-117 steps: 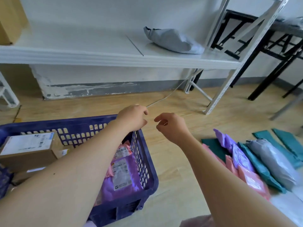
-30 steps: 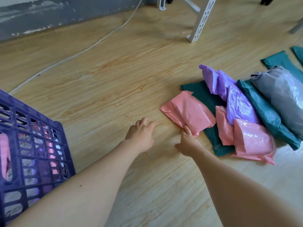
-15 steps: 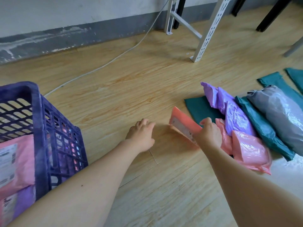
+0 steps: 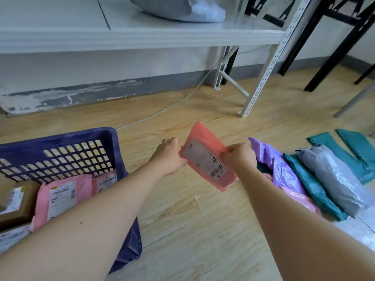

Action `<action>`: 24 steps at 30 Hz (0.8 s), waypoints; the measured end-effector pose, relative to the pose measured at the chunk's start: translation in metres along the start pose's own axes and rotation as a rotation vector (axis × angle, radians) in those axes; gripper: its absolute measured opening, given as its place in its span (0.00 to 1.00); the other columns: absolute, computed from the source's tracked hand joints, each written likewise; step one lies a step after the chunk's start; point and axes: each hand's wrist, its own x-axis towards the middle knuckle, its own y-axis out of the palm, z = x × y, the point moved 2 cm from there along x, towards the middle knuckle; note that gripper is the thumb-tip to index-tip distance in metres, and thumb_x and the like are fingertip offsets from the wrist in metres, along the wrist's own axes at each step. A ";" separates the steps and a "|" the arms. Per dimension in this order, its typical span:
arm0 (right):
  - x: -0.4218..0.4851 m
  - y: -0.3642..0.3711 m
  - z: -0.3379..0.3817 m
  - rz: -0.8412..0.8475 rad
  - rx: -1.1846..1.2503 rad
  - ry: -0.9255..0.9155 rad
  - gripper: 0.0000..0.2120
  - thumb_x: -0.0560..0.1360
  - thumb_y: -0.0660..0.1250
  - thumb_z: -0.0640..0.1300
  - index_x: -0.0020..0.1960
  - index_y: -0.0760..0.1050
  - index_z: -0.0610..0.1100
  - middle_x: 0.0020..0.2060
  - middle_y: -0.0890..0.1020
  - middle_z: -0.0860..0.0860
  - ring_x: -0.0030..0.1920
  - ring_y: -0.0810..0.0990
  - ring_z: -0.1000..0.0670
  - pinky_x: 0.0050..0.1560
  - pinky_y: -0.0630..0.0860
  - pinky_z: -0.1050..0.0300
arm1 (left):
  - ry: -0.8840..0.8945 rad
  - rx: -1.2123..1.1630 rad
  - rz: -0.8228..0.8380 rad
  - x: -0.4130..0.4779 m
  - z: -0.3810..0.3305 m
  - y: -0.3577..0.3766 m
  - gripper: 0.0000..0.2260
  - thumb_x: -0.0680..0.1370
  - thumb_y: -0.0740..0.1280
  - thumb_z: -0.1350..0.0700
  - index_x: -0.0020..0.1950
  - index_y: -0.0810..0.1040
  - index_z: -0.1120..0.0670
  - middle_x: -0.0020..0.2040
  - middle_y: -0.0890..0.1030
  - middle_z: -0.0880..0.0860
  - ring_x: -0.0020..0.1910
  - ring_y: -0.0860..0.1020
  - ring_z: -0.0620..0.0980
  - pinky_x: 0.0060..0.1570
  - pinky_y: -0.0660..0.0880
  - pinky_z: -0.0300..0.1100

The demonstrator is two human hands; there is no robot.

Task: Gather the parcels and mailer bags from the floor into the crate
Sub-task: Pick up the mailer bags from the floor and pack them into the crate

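Step now: move the pink mailer bag (image 4: 207,162) over to the crate (image 4: 60,138) and put it in.
Where the bag is: up off the floor (image 4: 182,220), in the middle of the frame, label side facing up. The crate is at the lower left.
Left grip (image 4: 170,157): holds the bag's left edge.
Right grip (image 4: 239,159): fingers curled round the bag's right edge.
How to do it well: I think both should hold on until the bag is past the crate's rim. Then lower it and let go close to the pink bags (image 4: 60,195) inside, so it lands flat.
Watch out: the bag looks soft and may bend or slip. Lift it clear of the rim.
Left to do: the purple bag (image 4: 284,169), teal bag (image 4: 312,185) and grey bag (image 4: 334,175) lie on the floor at the right.
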 end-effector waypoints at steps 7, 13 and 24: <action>-0.061 -0.013 0.079 -0.080 -0.099 -0.275 0.10 0.70 0.62 0.38 0.38 0.81 0.42 0.34 0.81 0.44 0.37 0.79 0.42 0.33 0.75 0.56 | 0.223 0.352 -0.348 -0.067 0.026 -0.069 0.40 0.74 0.69 0.52 0.77 0.46 0.55 0.76 0.53 0.56 0.74 0.58 0.55 0.70 0.60 0.49; -0.101 -0.012 0.145 -0.130 -0.122 -0.529 0.12 0.72 0.63 0.38 0.49 0.83 0.47 0.47 0.79 0.47 0.54 0.75 0.44 0.49 0.71 0.57 | 0.164 0.428 -0.518 -0.107 0.052 -0.119 0.45 0.72 0.68 0.61 0.77 0.39 0.52 0.77 0.50 0.56 0.75 0.54 0.55 0.74 0.53 0.52; -0.158 0.043 0.228 -0.194 -0.056 -0.860 0.17 0.72 0.61 0.33 0.56 0.81 0.44 0.52 0.77 0.46 0.55 0.70 0.44 0.52 0.70 0.55 | -0.050 0.399 -0.403 -0.126 0.114 -0.150 0.19 0.81 0.57 0.53 0.29 0.63 0.50 0.28 0.67 0.48 0.33 0.73 0.54 0.46 0.70 0.46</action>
